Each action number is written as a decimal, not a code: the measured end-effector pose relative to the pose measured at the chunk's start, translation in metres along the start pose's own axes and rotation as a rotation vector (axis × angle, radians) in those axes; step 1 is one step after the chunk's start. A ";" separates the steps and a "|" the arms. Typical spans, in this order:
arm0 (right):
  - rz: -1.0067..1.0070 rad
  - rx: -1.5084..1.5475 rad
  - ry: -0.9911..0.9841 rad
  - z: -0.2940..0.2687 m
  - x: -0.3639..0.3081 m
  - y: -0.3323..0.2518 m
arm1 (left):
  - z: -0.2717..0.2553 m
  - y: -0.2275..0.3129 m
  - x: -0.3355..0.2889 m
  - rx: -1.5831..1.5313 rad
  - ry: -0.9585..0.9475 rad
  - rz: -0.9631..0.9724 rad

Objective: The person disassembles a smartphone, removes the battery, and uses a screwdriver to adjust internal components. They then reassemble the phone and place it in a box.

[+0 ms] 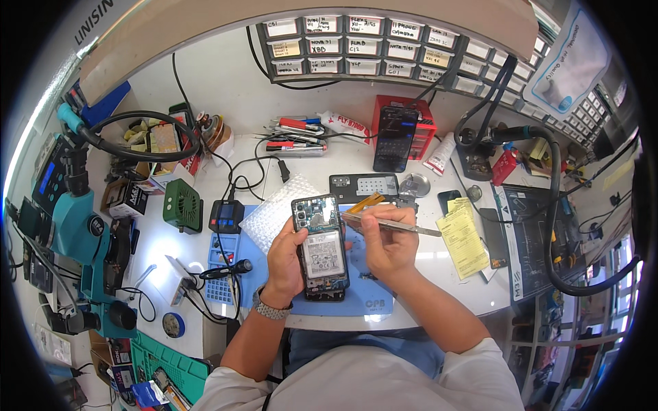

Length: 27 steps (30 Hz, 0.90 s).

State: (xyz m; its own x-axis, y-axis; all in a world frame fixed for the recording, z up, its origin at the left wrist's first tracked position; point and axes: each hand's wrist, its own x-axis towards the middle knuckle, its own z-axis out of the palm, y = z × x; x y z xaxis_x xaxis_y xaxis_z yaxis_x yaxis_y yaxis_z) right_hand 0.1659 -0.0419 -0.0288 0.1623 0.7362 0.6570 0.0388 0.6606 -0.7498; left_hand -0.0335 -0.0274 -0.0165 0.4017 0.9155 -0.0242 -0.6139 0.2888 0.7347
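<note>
My left hand (284,260) grips an opened smartphone (322,250) by its left edge, tilted above a blue work mat (373,301). Its back is off, so the circuit board, the camera lenses at the top and a pale battery show. In my right hand (391,243) is a pair of metal tweezers (421,228), pinched between thumb and fingers. Their tips point left, close to the phone's upper right edge; whether they touch it, I cannot tell. An orange-yellow strip (368,201) shows just beyond my right fingers; whether it is held is unclear.
Beyond the phone lies a dark back panel (363,184), beside bubble wrap (279,209). A second phone (396,139) leans on a red drawer box (426,130). Yellow paper slips (464,240) lie right. A teal microscope (79,219) and cables (205,274) crowd the left.
</note>
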 end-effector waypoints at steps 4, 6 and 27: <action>-0.001 0.059 0.025 0.002 0.003 0.003 | -0.001 0.000 0.001 0.000 -0.008 -0.006; 0.007 0.088 0.032 0.002 0.006 0.005 | -0.001 0.002 0.005 -0.012 -0.034 0.000; -0.065 -0.164 -0.008 -0.002 0.008 0.005 | 0.000 0.003 0.005 0.052 -0.036 -0.023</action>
State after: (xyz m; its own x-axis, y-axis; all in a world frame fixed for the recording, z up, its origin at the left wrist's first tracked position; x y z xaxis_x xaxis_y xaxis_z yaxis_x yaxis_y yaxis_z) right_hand 0.1695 -0.0328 -0.0278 0.1462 0.6942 0.7048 0.2098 0.6745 -0.7078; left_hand -0.0332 -0.0218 -0.0150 0.4401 0.8978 -0.0175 -0.5682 0.2936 0.7687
